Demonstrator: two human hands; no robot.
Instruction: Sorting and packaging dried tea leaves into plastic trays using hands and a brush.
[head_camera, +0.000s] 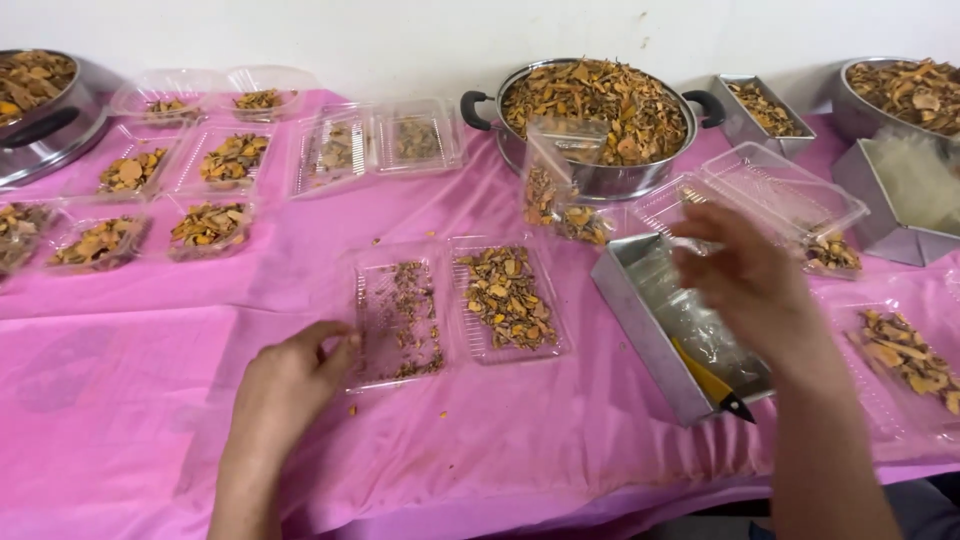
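Note:
My left hand (292, 375) rests on the pink cloth with its fingertips touching the near left corner of an open clear clamshell box (455, 305). The box's right half holds dried orange-brown slices (506, 297); its left half holds only crumbs. My right hand (745, 275) hovers, blurred, with fingers spread over a rectangular metal tray (640, 330) and holds nothing. A yellow-handled cutter (712, 385) lies in that tray.
A large metal pot (600, 120) heaped with dried slices stands at the back centre, with a tilted clear box (562, 185) before it. Several filled clear boxes (210, 225) sit on the left. More pots, metal trays and boxes (905, 360) crowd the right.

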